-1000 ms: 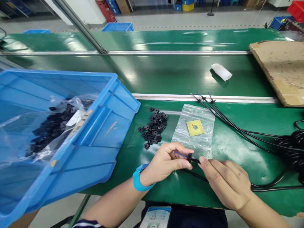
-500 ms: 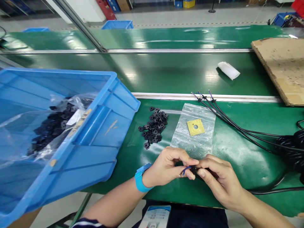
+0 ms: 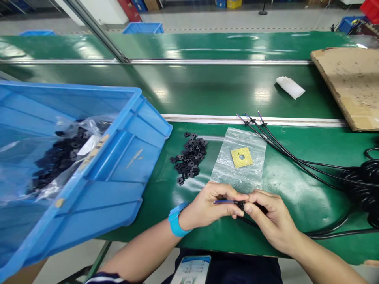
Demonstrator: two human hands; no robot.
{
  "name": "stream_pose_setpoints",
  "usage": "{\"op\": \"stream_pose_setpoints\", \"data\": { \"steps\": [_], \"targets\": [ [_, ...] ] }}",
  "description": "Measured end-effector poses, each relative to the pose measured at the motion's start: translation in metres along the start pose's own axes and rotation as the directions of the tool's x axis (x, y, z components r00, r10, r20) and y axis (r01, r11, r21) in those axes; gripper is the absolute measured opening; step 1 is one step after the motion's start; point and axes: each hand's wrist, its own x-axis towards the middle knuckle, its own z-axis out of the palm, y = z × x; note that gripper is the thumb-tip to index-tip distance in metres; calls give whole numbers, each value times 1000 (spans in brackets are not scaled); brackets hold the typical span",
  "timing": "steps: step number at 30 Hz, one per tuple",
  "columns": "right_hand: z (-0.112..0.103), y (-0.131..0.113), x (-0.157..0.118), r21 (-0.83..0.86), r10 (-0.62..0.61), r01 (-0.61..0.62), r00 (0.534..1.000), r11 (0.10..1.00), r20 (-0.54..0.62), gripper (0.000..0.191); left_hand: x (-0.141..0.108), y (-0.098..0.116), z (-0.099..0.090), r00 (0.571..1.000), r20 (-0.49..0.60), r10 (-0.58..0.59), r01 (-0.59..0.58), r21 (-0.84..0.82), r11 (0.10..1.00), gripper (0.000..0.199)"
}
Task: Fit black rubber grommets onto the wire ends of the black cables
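My left hand (image 3: 217, 203), with a blue band at its wrist, pinches a small black part (image 3: 240, 204) between thumb and fingers. Thin blue and dark wires (image 3: 222, 201) stick out of that part to the left, inside the curl of the fingers. My right hand (image 3: 268, 215) closes on the black cable just right of the part, and the fingertips of both hands nearly meet. Beyond the hands a yellow square plate (image 3: 242, 157) with a round hole lies on a clear plastic bag (image 3: 220, 167). Left of the bag is a pile of small black parts (image 3: 192, 154).
A large blue bin (image 3: 118, 157) with bagged black parts stands at the left. Several black cables (image 3: 284, 150) run to a coil (image 3: 361, 181) at the right. Farther back are a white roll (image 3: 290, 87) and cardboard (image 3: 352, 83). A phone (image 3: 192, 270) lies on the lap.
The wires at my left hand now point straight left instead of slanting down. Both hands remain together on the part and cable, and the whole view has shifted slightly.
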Motion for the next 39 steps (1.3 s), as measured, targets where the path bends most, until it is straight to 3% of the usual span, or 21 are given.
{"op": "stream_pose_setpoints", "data": {
  "steps": [2,4,6,9,12,17,21,24,29,34,39],
  "targets": [
    [1,2,3,-140,-108,94,990,986,-95,12,3,1,0,995,-74,62,-54,105,993,27],
    [2,5,4,-353,-263,192,950,916,-167,10,5,2,1,983,-144,110,-88,149,985,41],
    [4,7,3,-531,-387,248,907,810,-166,12,5,3,2,974,-209,87,-67,101,993,46],
    [6,10,0,-646,-471,287,873,707,-128,18,3,3,5,960,-268,79,-59,81,995,31],
    [7,7,-1,-611,-475,309,871,729,-126,15,2,1,4,960,-222,170,-143,133,981,26],
    [3,0,1,-321,-268,223,958,920,-104,10,3,-2,-1,970,-111,214,-195,165,967,25],
    [2,0,2,-230,-189,166,979,959,-80,9,3,-2,-2,968,-95,232,-210,205,956,24],
    [3,0,4,-290,-251,206,960,934,-127,8,2,0,-1,961,-119,250,-218,230,949,31],
    [5,-3,2,-490,-428,313,893,814,-141,7,0,4,1,965,-120,232,-208,182,961,44],
    [5,-5,1,-520,-460,333,878,787,-133,9,0,5,0,939,-84,332,-305,234,923,43],
    [6,-5,1,-525,-467,337,874,781,-133,11,1,7,0,932,-74,355,-324,273,906,41]
  ]
}}
